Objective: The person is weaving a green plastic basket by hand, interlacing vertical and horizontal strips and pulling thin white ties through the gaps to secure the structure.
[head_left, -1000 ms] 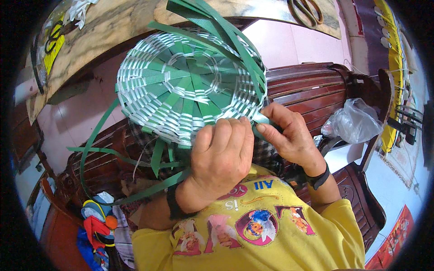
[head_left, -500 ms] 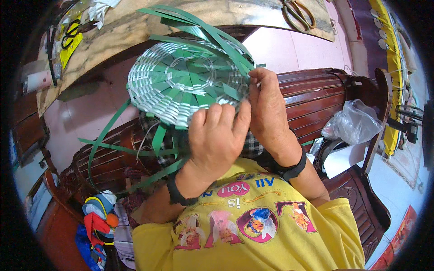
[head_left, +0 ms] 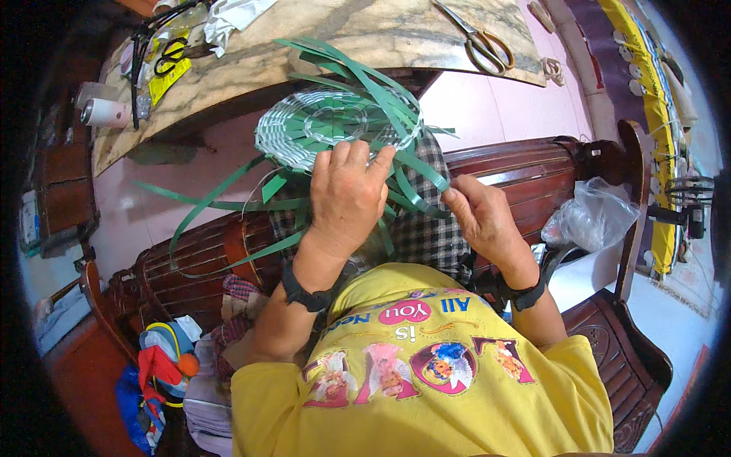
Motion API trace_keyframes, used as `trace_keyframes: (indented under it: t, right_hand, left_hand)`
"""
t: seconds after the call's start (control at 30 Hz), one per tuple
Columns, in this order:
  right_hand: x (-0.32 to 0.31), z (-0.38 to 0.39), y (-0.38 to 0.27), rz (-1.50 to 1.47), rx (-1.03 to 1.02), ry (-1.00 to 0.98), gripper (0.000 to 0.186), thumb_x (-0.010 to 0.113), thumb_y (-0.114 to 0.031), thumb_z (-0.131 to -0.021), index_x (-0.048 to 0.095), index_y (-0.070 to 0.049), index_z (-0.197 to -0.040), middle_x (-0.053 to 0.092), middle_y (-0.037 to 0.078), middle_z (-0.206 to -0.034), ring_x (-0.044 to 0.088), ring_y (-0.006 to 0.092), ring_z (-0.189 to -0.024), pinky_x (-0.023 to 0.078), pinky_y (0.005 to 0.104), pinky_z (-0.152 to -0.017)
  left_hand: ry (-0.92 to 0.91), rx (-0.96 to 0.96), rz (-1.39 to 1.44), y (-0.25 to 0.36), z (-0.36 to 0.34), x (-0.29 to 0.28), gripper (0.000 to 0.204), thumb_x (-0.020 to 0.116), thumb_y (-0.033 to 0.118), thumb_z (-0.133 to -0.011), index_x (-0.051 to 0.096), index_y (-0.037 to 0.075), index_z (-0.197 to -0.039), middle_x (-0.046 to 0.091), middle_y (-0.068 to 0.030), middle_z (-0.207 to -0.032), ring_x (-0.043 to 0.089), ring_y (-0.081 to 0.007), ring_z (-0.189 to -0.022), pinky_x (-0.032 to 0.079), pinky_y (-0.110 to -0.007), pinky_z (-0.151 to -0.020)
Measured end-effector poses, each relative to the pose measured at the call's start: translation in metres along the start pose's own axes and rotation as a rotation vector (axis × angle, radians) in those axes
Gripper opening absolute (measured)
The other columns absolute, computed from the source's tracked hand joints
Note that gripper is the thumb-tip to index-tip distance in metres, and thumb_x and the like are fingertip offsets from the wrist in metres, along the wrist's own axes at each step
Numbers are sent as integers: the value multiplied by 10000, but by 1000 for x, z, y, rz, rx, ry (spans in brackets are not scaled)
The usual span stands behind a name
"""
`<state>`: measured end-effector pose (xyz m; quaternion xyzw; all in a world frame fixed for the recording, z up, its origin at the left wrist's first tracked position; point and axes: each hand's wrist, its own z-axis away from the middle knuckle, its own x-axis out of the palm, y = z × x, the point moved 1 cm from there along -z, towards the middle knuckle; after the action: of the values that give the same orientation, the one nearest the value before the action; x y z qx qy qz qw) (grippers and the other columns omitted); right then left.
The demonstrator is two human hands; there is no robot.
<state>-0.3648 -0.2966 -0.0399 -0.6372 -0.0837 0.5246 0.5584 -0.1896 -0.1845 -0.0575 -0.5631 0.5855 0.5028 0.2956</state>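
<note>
A round, shallow woven piece [head_left: 297, 129] of green and white strips rests over a black checked cloth [head_left: 442, 244] at my lap, with loose green straps trailing around it. My left hand [head_left: 348, 198] grips its near rim, fingers curled over the weave and fingertips partly hidden. Off to the right and lower, my right hand [head_left: 483, 221] pinches a green strap [head_left: 424, 171] that runs out from the rim, thumb against it.
Beyond is a marble-patterned tabletop [head_left: 343, 34] bearing scissors [head_left: 485, 53], a white cloth [head_left: 232, 19] and small items. A wooden bench [head_left: 518, 179] surrounds me, with a plastic bag [head_left: 590, 217] at right and colourful fabric items [head_left: 164, 365] at lower left.
The woven piece looks smaller and tilted farther away. My right hand rose to the rim, then moved down and rightward, drawing a strap out. My left hand stays on the rim.
</note>
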Motion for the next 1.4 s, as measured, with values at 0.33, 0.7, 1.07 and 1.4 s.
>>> trace_keyframes:
  t: [0.33, 0.7, 1.07, 1.4]
  right_hand:
    - [14, -39, 1, 55, -141, -82, 244, 615, -200, -916, 598, 20, -813, 576, 271, -735, 574, 461, -705, 454, 467, -595]
    - [26, -121, -54, 652, -389, -491, 192, 635, -152, -811, 686, 33, -802, 641, 230, -731, 636, 393, -681, 504, 422, -596]
    - [42, -159, -45, 531, -351, -722, 219, 620, -157, -790, 688, 50, -772, 659, 117, -655, 630, 207, -550, 497, 345, -523]
    - [36, -225, -110, 103, -294, -199, 293, 610, -246, -927, 686, 22, -834, 669, 84, -687, 626, 162, -553, 489, 297, -523]
  left_hand:
    - [77, 120, -72, 20, 5, 9, 281, 605, 105, -783, 676, 62, -1052, 524, -53, -815, 517, -218, -812, 387, -346, -709]
    - [173, 151, -77, 15, 16, 16, 281, 590, 93, -787, 675, 60, -1053, 550, -61, -877, 512, -221, -835, 393, -346, -729]
    - [182, 78, -72, 9, 17, 14, 435, 638, 54, -697, 669, 69, -1131, 609, -94, -1001, 567, -264, -961, 436, -397, -837]
    - [117, 67, 47, 7, 18, -5, 487, 627, 22, -678, 607, 34, -1164, 614, -109, -996, 574, -285, -963, 437, -410, -842]
